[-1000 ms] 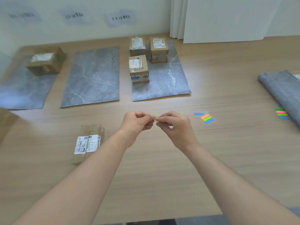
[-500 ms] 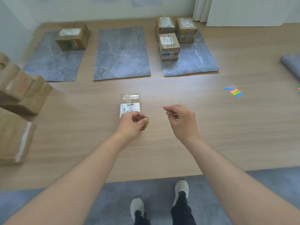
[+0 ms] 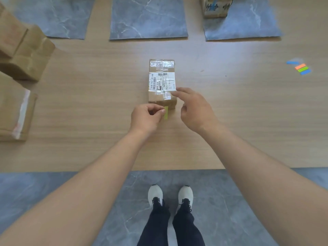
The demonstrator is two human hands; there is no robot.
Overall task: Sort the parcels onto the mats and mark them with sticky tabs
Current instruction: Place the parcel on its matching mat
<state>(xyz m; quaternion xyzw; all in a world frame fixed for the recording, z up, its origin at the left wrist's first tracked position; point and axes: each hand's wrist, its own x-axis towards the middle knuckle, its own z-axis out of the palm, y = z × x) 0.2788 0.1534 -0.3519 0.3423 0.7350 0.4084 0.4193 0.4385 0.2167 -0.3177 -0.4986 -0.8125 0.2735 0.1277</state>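
Observation:
A small brown parcel (image 3: 160, 67) with a white shipping label and clear tape lies on the wooden table in front of me. My left hand (image 3: 146, 116) pinches a yellow-green sticky tab (image 3: 166, 113) right at the parcel's near end. My right hand (image 3: 194, 109) hovers beside it with fingers loose, its index fingertip reaching over the parcel's near right corner. Three grey marble-patterned mats lie at the far side: left mat (image 3: 53, 16), middle mat (image 3: 148, 18), right mat (image 3: 248, 23). A taped parcel (image 3: 215, 7) stands on the right mat.
Several brown parcels are piled at the table's left, one near parcel (image 3: 15, 110) and another parcel (image 3: 30, 55) behind it. A small set of blue, orange and green sticky tabs (image 3: 300, 68) lies on the table at right. The table's near edge runs above my feet.
My view has tilted down and closer to the table. My left hand has carried the tab to the parcel's near end. My right hand has let go of the tab and reached toward the parcel.

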